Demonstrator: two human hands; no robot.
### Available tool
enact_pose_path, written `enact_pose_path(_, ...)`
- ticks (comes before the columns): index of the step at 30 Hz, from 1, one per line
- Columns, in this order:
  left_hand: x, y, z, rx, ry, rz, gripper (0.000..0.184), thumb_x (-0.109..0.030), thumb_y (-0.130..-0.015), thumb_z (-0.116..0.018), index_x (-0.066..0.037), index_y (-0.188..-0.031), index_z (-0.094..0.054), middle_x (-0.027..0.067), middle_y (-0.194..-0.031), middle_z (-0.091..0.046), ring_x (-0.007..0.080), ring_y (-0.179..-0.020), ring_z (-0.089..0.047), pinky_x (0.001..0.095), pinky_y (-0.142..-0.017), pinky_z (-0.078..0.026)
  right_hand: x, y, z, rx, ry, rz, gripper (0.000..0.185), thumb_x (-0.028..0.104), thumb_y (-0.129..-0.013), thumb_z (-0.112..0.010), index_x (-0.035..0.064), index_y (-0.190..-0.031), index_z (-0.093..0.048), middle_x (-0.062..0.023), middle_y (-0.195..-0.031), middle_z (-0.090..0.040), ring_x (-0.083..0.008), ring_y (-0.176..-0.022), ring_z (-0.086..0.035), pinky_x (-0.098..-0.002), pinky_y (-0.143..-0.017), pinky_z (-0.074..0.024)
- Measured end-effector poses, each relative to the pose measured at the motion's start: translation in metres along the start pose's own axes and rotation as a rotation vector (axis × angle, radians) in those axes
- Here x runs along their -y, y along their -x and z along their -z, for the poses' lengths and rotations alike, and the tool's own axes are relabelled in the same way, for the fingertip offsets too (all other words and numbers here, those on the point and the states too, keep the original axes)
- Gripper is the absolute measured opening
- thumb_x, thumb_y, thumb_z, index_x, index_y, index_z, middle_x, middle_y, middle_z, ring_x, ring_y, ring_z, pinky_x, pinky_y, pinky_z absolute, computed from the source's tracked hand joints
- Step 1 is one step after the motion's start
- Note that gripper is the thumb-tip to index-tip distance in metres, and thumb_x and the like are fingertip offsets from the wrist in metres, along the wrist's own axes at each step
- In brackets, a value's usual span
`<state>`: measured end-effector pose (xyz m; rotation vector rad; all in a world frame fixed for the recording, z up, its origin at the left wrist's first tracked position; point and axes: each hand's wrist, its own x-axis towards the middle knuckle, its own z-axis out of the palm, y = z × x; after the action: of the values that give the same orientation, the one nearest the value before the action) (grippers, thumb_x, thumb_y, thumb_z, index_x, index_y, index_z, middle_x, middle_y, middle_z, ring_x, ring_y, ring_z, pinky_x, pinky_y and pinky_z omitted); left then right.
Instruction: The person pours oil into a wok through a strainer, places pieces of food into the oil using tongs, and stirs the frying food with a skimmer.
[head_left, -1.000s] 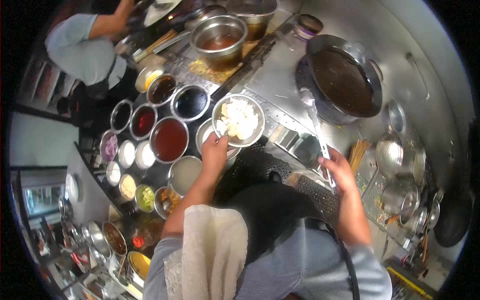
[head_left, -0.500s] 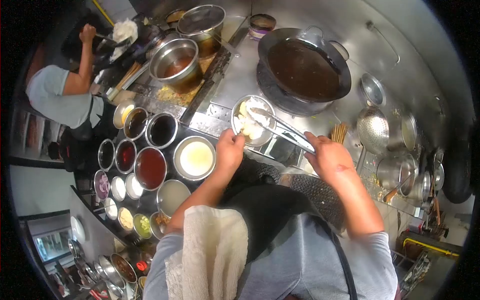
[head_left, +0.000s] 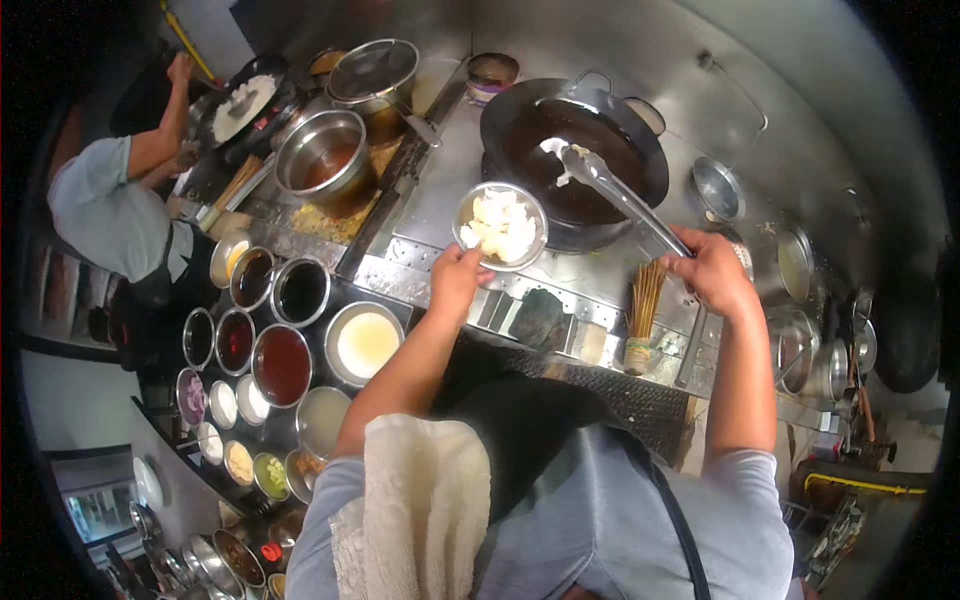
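Note:
My left hand (head_left: 461, 285) grips the near rim of a metal bowl (head_left: 541, 238) that holds pale, floury pieces of food (head_left: 499, 225). The bowl is held up just in front of a black wok (head_left: 500, 110) filled with dark oil (head_left: 535, 145). My right hand (head_left: 714, 272) is closed on long metal tongs (head_left: 640, 210), which reach out over the wok. At their tips, pale coated pieces (head_left: 560, 165) show at the oil's surface; whether the tongs still pinch one I cannot tell.
A bamboo brush (head_left: 645, 315) stands at the counter edge. Left are bowls of sauces, among them a red one (head_left: 282, 365) and a creamy one (head_left: 367, 340). A metal pot (head_left: 322, 160) sits beyond. Another person (head_left: 115, 195) works at a wok far left. Strainers and pots line the right.
The tongs have moved from inside the bowl up and over the wok, and pale pieces now show at the oil. My right hand has moved up and right; the bowl stays in my left.

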<state>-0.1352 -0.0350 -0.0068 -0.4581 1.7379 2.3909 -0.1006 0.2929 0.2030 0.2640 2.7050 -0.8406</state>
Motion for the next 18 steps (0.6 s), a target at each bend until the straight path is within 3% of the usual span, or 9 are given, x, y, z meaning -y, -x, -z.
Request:
enact_pose_path(1, -0.001, -0.003, -0.003, 0.002, 0.018, -0.007, 0.014, -0.009, -0.093, -0.053, 0.005, -0.097, -0.054, 0.0149, -0.094, -0.062, 0.0212, -0.078, -0.066, 0.0334, -0.072, -0.062, 0.0, -0.009, 0.007, 0.008, 0.039, -0.069, 0.053, 0.025, -0.082, -0.076, 0.0052, -0.129, -0.063, -0.0158, -0.095, -0.073, -0.0218, -0.085, -0.068, -0.036, -0.082, -0.0514)
enact_pose_path(2, -0.001, -0.005, -0.005, -0.004, 0.028, -0.01, 0.014, -0.01, -0.094, -0.054, 0.004, -0.098, -0.053, 0.0145, -0.096, -0.062, 0.0208, -0.08, -0.066, 0.0332, -0.072, -0.062, -0.017, -0.026, 0.007, -0.054, 0.08, 0.05, 0.052, 0.026, -0.081, -0.076, 0.0059, -0.127, -0.064, -0.0162, -0.089, -0.072, -0.0213, -0.082, -0.068, -0.037, -0.075, -0.0519)
enact_pose_path(5, 0.007, -0.009, -0.003, 0.004, 0.047, -0.019, 0.016, -0.01, -0.095, -0.055, 0.004, -0.101, -0.055, 0.0129, -0.099, -0.063, 0.0196, -0.083, -0.066, 0.0328, -0.074, -0.061, -0.019, -0.068, 0.008, 0.11, 0.241, -0.071, 0.051, 0.026, -0.08, -0.075, 0.0066, -0.126, -0.065, -0.019, -0.093, -0.071, -0.0253, -0.086, -0.07, -0.0379, -0.076, -0.0531)
enact_pose_path(8, 0.01, -0.009, -0.002, -0.01, 0.045, -0.028, 0.018, -0.011, -0.095, -0.056, 0.004, -0.107, -0.056, 0.0109, -0.101, -0.064, 0.0175, -0.085, -0.066, 0.0317, -0.075, -0.06, -0.045, -0.109, -0.016, 0.001, 0.363, -0.04, 0.05, 0.025, -0.079, -0.075, 0.0076, -0.125, -0.065, -0.0214, -0.103, -0.07, -0.0313, -0.094, -0.07, -0.0395, -0.084, -0.0534)
enact_pose_path(11, 0.011, -0.011, 0.0, -0.013, 0.012, -0.031, 0.022, -0.011, -0.095, -0.056, 0.004, -0.111, -0.058, 0.0098, -0.102, -0.064, 0.0155, -0.086, -0.066, 0.0305, -0.075, -0.059, -0.003, -0.082, -0.011, -0.103, 0.608, 0.018, 0.052, 0.025, -0.078, -0.076, 0.0067, -0.126, -0.064, -0.0225, -0.111, -0.068, -0.0357, -0.102, -0.067, -0.041, -0.091, -0.0519)
enact_pose_path(14, 0.006, -0.014, -0.002, -0.019, -0.095, -0.089, 0.022, -0.011, -0.095, -0.056, 0.004, -0.111, -0.06, 0.0097, -0.101, -0.064, 0.0147, -0.085, -0.065, 0.0289, -0.074, -0.059, 0.023, -0.05, 0.006, -0.038, 0.398, 0.072, 0.052, 0.024, -0.078, -0.076, 0.0066, -0.125, -0.064, -0.0221, -0.111, -0.068, -0.0363, -0.106, -0.065, -0.0414, -0.092, -0.0508)
enact_pose_path(17, -0.003, -0.019, -0.011, -0.034, -0.111, -0.114, 0.022, -0.01, -0.095, -0.056, 0.004, -0.111, -0.061, 0.0097, -0.098, -0.064, 0.0146, -0.083, -0.065, 0.0275, -0.073, -0.058, 0.045, -0.033, -0.001, 0.129, 0.409, 0.182, 0.051, 0.024, -0.078, -0.076, 0.0071, -0.125, -0.065, -0.0221, -0.111, -0.068, -0.0358, -0.108, -0.065, -0.041, -0.094, -0.0496)
enact_pose_path(18, -0.004, -0.021, -0.015, -0.035, -0.105, -0.128, 0.021, -0.01, -0.095, -0.056, 0.004, -0.11, -0.061, 0.0098, -0.097, -0.064, 0.0146, -0.082, -0.065, 0.0274, -0.072, -0.058, 0.041, -0.035, -0.014, 0.078, 0.404, 0.212, 0.05, 0.023, -0.079, -0.075, 0.0085, -0.125, -0.065, -0.022, -0.108, -0.069, -0.0354, -0.105, -0.066, -0.0415, -0.093, -0.0495)
